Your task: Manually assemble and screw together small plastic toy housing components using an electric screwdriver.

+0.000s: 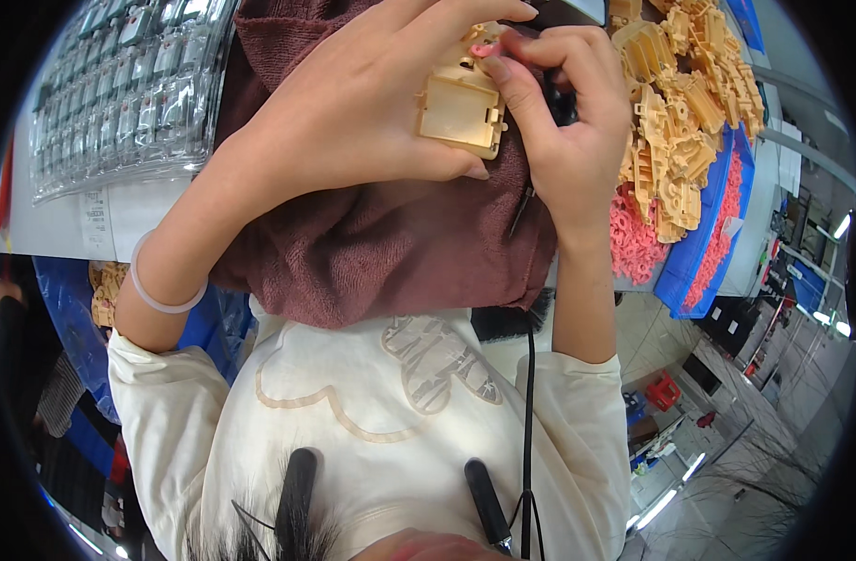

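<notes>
Here, closest, we see a cream shirt [353,449] at lower centre, then a brown towel [381,243] mid-frame. At upper centre, our left hand [353,98] holds a yellow plastic case [458,120]; our right hand [578,117] pinches a pink piece [482,50] at its top. Beyond, yellow parts [671,140] heap at upper right, a clear tray [119,178] at upper left.
</notes>
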A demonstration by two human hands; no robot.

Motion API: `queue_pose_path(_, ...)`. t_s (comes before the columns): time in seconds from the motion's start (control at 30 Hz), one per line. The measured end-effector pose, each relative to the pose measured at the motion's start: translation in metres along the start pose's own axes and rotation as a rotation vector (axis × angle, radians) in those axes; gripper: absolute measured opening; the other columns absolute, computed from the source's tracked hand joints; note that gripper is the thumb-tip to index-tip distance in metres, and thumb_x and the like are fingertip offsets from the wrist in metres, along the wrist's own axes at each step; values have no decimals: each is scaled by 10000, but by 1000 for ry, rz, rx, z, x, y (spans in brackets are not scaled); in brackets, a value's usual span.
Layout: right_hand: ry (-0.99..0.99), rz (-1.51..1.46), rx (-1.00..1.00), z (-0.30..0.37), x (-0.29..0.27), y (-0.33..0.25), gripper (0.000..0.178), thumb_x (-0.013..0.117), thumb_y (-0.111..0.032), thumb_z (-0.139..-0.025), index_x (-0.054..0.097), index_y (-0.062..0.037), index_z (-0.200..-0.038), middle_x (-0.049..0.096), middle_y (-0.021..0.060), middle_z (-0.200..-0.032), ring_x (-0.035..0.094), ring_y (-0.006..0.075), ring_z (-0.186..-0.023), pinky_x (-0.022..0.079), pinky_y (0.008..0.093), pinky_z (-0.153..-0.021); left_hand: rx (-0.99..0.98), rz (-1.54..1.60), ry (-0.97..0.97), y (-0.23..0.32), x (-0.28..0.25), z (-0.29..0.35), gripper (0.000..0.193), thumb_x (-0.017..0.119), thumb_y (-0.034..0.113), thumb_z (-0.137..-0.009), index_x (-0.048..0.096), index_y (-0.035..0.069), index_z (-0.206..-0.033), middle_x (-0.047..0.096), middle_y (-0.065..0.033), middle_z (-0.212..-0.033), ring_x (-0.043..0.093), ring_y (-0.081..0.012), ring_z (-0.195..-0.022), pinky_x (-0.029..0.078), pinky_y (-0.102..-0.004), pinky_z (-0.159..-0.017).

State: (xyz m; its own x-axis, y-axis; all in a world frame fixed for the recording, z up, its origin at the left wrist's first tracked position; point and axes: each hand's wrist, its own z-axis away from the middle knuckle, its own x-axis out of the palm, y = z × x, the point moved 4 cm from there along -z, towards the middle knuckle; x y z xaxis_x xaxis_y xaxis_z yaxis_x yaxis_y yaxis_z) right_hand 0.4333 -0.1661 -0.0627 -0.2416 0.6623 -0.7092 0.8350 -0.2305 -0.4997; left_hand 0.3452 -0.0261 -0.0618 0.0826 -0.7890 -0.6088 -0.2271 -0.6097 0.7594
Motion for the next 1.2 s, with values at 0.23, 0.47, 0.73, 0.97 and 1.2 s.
queue_pose_path(0.23,-45,217,474,29,-25,10,331,652,-175,-888,560,-62,-1185,604,131,-815,598,306,-717,477,414,-660,58,41,54,2,2,1,888,846,250,-691,377,37,-1414,399,-204,-1332,413,-377,-1268,409,-435,-1022)
queue_pose_path(0.47,-290,382,578,29,-19,12,644,629,-231,-856,326,-78,-1403,662,275,-954,638,467,-856,493,540,-726,64,-11,46,4,-1,2,890,848,295,-703,377,40,-1415,399,-214,-1334,428,-381,-1260,402,-428,-1030)
queue_pose_path(0.73,-112,-112,809,34,-30,32,756,722,-146,-770,319,-16,-1396,641,160,-914,649,223,-739,538,350,-675,141,-65,253,13,-3,0,531,743,283,-818,528,2,-1213,520,-194,-1173,540,-363,-1102,446,-431,-945)
queue_pose_path(0.97,202,-888,689,14,-77,29,618,590,-75,-847,303,59,-1377,602,282,-1034,684,328,-883,603,427,-766,21,-107,261,-4,20,-7,379,746,99,-773,622,52,-1129,602,-99,-1165,577,-281,-1100,463,-368,-934)
queue_pose_path(1.2,-85,-1506,196,-65,-73,53,578,593,-117,-819,382,104,-1310,550,238,-1155,612,300,-975,530,375,-869,78,-43,405,-4,23,-7,200,672,42,-812,630,32,-1008,627,-97,-1052,600,-278,-1012,478,-358,-872)
